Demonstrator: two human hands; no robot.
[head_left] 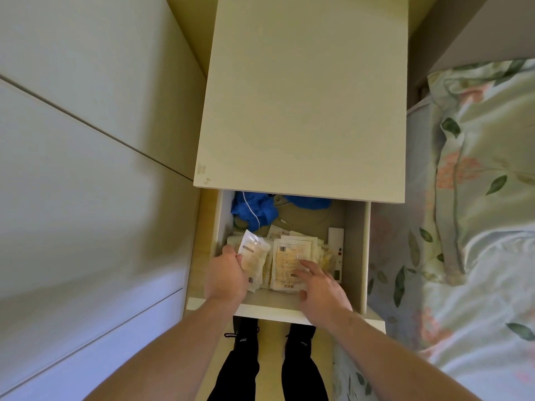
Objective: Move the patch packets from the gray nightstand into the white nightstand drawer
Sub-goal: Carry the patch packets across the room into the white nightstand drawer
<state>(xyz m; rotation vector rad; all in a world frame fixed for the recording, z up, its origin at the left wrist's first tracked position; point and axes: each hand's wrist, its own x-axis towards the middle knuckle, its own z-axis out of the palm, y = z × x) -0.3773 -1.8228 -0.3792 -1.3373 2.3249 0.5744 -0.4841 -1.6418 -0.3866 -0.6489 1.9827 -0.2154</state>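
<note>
While the left hand (224, 274) is gripping one patch packet (254, 254) low in the frame's centre, the right hand (320, 283) is pressing flat on the packets (291, 261) already lying in the white nightstand drawer (354, 250); the gray nightstand is out of view.

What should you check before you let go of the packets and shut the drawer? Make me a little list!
1. Drawer pulled open: ok.
2. Packets lying inside the drawer walls: ok.
3. Left hand free of packets: not ok, it holds a tilted packet.
4. Right hand out of the drawer: not ok, its fingers rest on the pile.
5. White cable and blue cloth lying low enough to clear the top: cannot tell.
6. More packets left on the gray nightstand: cannot tell, out of view.
</note>
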